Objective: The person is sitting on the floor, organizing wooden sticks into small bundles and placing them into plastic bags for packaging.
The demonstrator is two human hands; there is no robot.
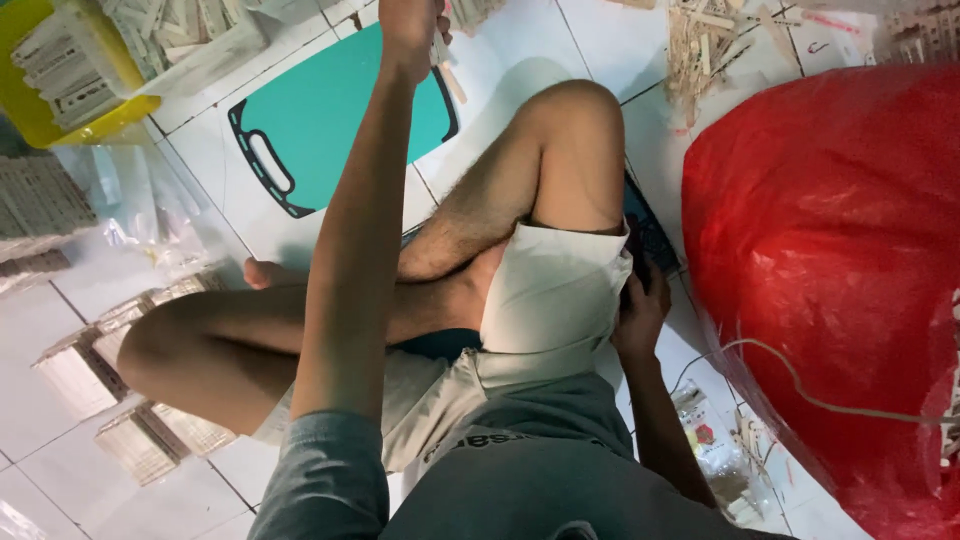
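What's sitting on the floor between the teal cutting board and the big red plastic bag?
In the head view, the person's raised bent knee lies between the teal cutting board and the red plastic bag, over white floor tiles.

The person sits cross-legged on a white tiled floor (60,420). The left hand (410,25) reaches far, closed around small wooden sticks (447,65) above a teal cutting board (330,120). The right hand (640,305) rests near the right thigh, touching a dark flat object (650,235). A big red plastic bag (840,270) fills the right side. A yellow tray (40,110) sits far left, clear packets (140,440) near left.
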